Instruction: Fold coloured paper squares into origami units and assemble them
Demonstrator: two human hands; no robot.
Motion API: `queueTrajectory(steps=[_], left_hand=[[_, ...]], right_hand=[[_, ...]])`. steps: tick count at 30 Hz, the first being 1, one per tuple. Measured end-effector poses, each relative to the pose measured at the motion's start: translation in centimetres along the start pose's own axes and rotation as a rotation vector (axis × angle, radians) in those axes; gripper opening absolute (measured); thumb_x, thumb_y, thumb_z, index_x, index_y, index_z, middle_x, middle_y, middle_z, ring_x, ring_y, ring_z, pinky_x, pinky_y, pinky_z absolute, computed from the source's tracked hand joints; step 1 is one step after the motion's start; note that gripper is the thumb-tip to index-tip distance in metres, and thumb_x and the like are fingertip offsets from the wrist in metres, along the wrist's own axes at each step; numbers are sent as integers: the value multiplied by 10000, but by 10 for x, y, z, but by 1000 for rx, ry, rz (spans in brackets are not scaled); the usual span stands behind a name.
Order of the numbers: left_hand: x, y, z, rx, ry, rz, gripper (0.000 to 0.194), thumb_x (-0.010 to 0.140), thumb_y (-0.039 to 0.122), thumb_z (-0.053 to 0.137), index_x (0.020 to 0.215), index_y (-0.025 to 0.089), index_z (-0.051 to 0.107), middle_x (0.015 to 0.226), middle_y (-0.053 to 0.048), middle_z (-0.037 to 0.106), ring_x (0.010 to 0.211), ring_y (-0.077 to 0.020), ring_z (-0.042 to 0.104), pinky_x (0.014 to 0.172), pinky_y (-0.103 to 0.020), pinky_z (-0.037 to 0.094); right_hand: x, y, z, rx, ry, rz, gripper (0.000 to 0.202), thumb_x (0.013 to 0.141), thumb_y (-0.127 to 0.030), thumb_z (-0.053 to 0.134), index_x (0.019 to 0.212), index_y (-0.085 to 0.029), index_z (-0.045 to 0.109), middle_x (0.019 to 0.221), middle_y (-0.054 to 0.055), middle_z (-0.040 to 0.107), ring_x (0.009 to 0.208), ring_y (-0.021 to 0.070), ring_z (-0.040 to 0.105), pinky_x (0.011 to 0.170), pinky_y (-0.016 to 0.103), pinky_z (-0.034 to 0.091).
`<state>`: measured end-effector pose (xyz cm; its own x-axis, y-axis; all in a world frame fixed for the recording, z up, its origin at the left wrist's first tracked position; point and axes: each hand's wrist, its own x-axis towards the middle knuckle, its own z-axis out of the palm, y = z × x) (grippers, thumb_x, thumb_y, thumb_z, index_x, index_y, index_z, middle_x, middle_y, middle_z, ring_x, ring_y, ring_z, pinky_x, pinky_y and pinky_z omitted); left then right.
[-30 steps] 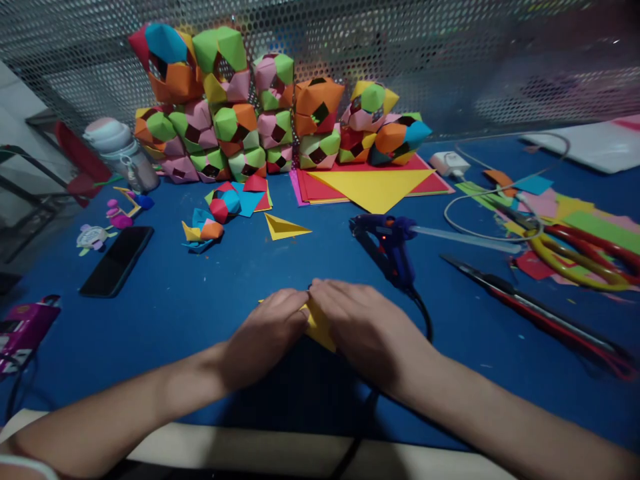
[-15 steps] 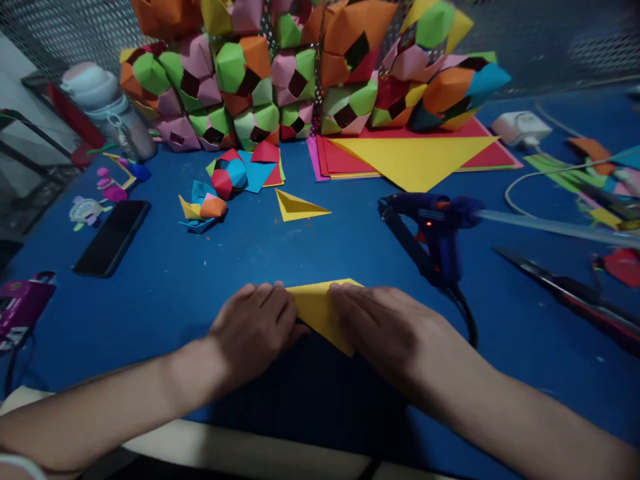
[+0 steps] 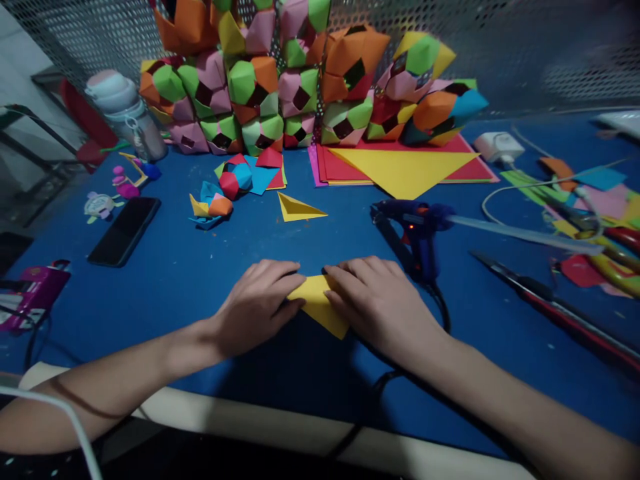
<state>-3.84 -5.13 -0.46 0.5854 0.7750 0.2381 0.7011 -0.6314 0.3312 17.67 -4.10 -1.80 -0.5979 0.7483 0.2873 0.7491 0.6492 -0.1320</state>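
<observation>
A folded yellow paper [image 3: 323,308], roughly triangular with a corner toward me, lies on the blue table between my hands. My left hand [image 3: 255,300] has its thumb and fingers closed on the paper's left end. On the right side, my right hand [image 3: 377,300] covers the other end, fingers bent over the paper and pressing it. Beyond them lies a smaller folded yellow paper piece [image 3: 300,210]. The blue glue gun [image 3: 420,230], its red light lit, rests just past my right hand, with a clear glue stick [image 3: 520,235] sticking out of its back.
Colourful folded-paper modules [image 3: 255,87] stand stacked at the back. A large yellow triangle [image 3: 405,167] tops red sheets [image 3: 345,170]. A phone [image 3: 125,230] and bottle [image 3: 127,113] stand left; a long black-and-red tool [image 3: 555,307], charger [image 3: 497,145] and paper scraps [image 3: 605,200] lie right.
My fingers have shifted along the yellow paper, the left thumb and fingers now gripping its end. The right hand has moved slightly up and its fingers bend more. The view has shifted a little.
</observation>
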Motion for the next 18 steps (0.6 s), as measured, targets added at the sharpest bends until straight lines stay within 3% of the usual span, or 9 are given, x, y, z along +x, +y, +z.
queueTrajectory(steps=[3, 6, 10, 14, 18], left_hand=[[2, 3, 7, -76, -37, 32, 320, 912, 271, 427, 1207, 159, 483, 1235, -98, 553, 1119, -220, 480, 937, -377, 370], [6, 5, 13, -126, -74, 21, 299, 908, 244, 414, 1184, 168, 501, 1149, -77, 589, 1046, -206, 501, 929, -370, 369], [10, 6, 16, -213, -60, -99, 314, 822, 129, 459, 1117, 178, 552, 1029, -59, 601, 962, -195, 501, 883, -346, 398], [13, 6, 10, -491, 33, -313, 369, 742, 57, 463, 1071, 182, 574, 872, -24, 581, 829, -148, 525, 773, -280, 431], [16, 8, -1, -840, 228, -548, 266, 754, 133, 533, 1016, 156, 574, 791, -3, 550, 690, -96, 506, 653, -225, 423]], right_hand=[[0, -1, 1, 102, 12, 8, 266, 893, -248, 467, 1111, -133, 568, 942, 112, 601, 849, 246, 508, 694, 371, 392], [1, -1, 2, 191, 3, 35, 270, 878, -242, 492, 1119, -137, 557, 958, 103, 594, 879, 245, 506, 733, 384, 409], [2, 1, 0, 331, 8, 89, 327, 852, -246, 518, 1160, -136, 528, 1032, 118, 584, 965, 261, 511, 810, 420, 435], [3, 4, -4, 562, 68, 244, 445, 794, -310, 586, 1215, -198, 492, 1117, 101, 589, 1039, 260, 532, 887, 454, 438], [10, 1, -8, 1028, 70, 478, 520, 727, -353, 658, 1197, -210, 487, 973, 67, 647, 879, 207, 614, 800, 386, 501]])
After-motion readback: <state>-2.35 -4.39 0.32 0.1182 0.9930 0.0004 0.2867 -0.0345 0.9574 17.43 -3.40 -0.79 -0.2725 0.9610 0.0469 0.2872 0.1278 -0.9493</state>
